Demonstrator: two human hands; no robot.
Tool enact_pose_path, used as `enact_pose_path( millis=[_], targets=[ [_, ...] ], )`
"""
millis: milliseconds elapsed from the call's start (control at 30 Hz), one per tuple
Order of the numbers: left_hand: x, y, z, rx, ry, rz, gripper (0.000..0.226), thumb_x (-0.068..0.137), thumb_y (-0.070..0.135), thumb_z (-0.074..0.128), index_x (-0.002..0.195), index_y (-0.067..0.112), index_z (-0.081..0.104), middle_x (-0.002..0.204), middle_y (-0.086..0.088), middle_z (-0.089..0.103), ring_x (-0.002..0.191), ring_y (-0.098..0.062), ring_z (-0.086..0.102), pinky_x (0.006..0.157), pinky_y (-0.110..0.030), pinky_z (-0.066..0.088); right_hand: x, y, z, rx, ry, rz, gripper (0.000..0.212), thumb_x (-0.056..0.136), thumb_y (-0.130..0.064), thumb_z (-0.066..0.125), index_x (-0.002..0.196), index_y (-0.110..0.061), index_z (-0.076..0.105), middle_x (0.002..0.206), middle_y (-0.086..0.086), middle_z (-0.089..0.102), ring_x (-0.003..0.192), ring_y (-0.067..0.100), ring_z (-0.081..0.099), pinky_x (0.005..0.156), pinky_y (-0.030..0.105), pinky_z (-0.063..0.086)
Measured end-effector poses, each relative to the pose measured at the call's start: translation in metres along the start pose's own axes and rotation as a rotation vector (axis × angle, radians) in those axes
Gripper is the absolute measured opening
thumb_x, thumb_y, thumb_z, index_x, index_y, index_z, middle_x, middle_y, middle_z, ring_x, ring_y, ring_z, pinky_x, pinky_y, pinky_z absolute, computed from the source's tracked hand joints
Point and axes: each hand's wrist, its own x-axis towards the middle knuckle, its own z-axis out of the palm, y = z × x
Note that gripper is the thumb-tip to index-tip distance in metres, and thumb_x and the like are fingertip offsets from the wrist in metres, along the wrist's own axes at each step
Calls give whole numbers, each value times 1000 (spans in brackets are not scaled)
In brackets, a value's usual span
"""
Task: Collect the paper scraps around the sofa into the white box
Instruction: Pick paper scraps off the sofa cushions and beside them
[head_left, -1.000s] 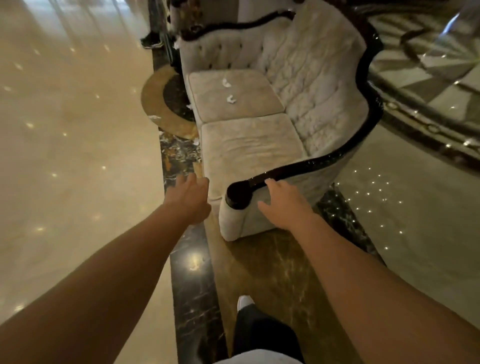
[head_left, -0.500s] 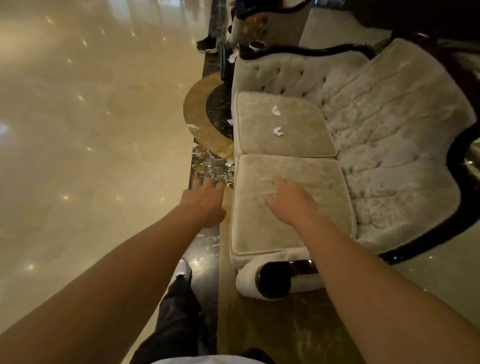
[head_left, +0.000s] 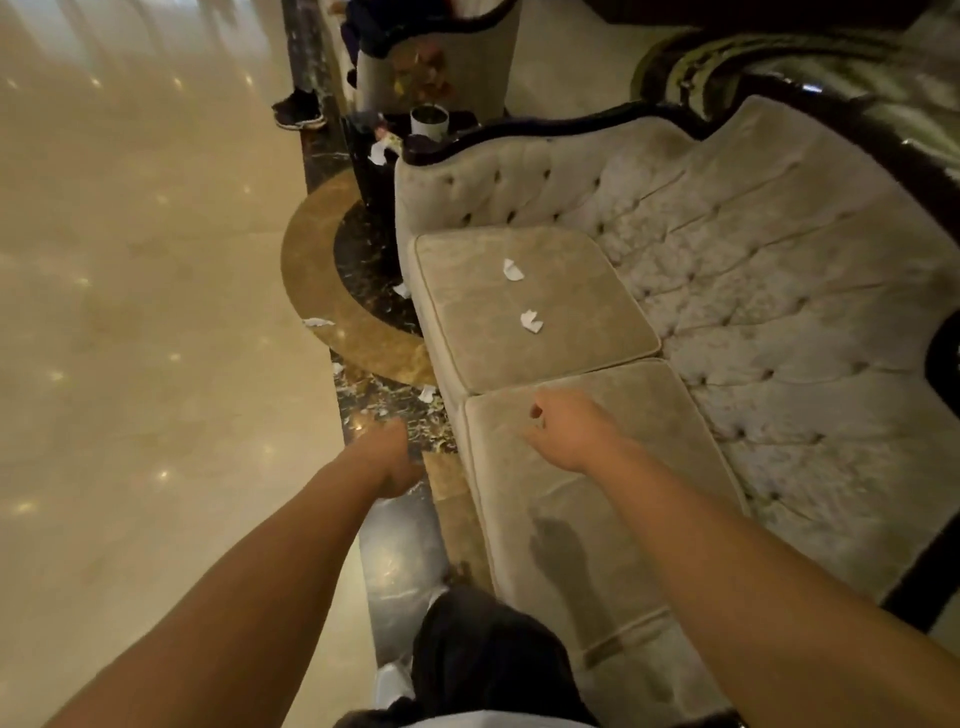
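Observation:
Two white paper scraps lie on the far seat cushion of the beige sofa (head_left: 779, 291): one (head_left: 512, 270) further back, one (head_left: 531, 321) nearer. More scraps lie on the floor in front of the sofa: one (head_left: 318, 322) on the gold ring, one (head_left: 401, 289) by the sofa base, one (head_left: 427, 393) on the dark marble. My right hand (head_left: 566, 431) hovers over the near cushion with its fingers curled, holding nothing. My left hand (head_left: 389, 460) hangs over the dark floor strip, fingers curled under, nothing visible in it. No white box shows.
A dark side table (head_left: 374, 166) with a white cup (head_left: 429, 120) and crumpled paper stands beyond the sofa's far arm. Another person's dark shoe (head_left: 298, 111) is on the floor behind it. Polished beige floor (head_left: 130, 338) spreads to the left. My dark trouser leg (head_left: 478, 654) is at the bottom.
I have moved forward along the sofa front; the near armrest has left the view. Both hands have curled their fingers and the far cushion's scraps are nearer.

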Motion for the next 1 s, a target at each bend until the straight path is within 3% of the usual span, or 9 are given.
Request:
enact_pose_path(
  millis=[133,267,367,500,600,700,900,1000],
  targets=[
    [82,33,-27,118,-66,168,62,85,39,61,135,12,36,133,-16,52,118,-33,52,93,-38,45,66,35,-6,24,-78,168,31,85,-36,53,110,-19,60,116,8,62,101,29,59,81,32,46],
    [175,70,-61,261,-112,288,54,86,37,58,131,12,41,132,-15,53,117,-32,53,88,-37,45,145,65,-15,85,-113,301,41,87,-38,53,121,-17,57,127,12,58,112,31,57,92,36,46],
    [248,97,-94,294,-138,299,47,88,35,55,127,13,43,128,-14,53,114,-33,53,87,-40,46,207,79,-21,173,-144,371,40,87,-34,53,123,-16,53,128,13,57,114,32,55,95,37,46],
    [348,134,-135,304,-145,285,47,88,37,55,128,15,43,123,-12,53,110,-32,55,89,-43,50,293,94,-27,230,-263,389,57,91,-32,55,142,-14,38,137,15,52,125,32,50,98,35,42],
    [412,153,-145,236,-92,267,43,86,35,55,124,16,45,116,-10,54,102,-31,57,80,-41,51,353,100,-31,331,-223,384,57,91,-28,57,142,-12,37,136,15,54,125,32,51,99,35,41],
    [486,167,-144,189,-87,198,41,85,31,56,122,18,47,116,-10,53,104,-33,56,82,-42,51,415,109,-19,458,-176,446,55,89,-28,59,139,-14,41,132,12,58,121,30,53,95,33,42],
    [644,193,-98,85,-92,164,49,86,26,57,133,27,44,123,-10,49,111,-36,52,88,-43,48,521,143,54,646,-152,605,67,87,-27,62,146,-17,30,136,11,49,125,28,47,97,30,36],
    [721,199,-64,134,-67,171,63,85,21,60,139,33,32,135,-12,38,113,-39,47,87,-42,46,573,162,98,458,-48,542,74,86,-34,60,150,-27,24,148,9,35,135,29,35,105,39,33]
  ],
)
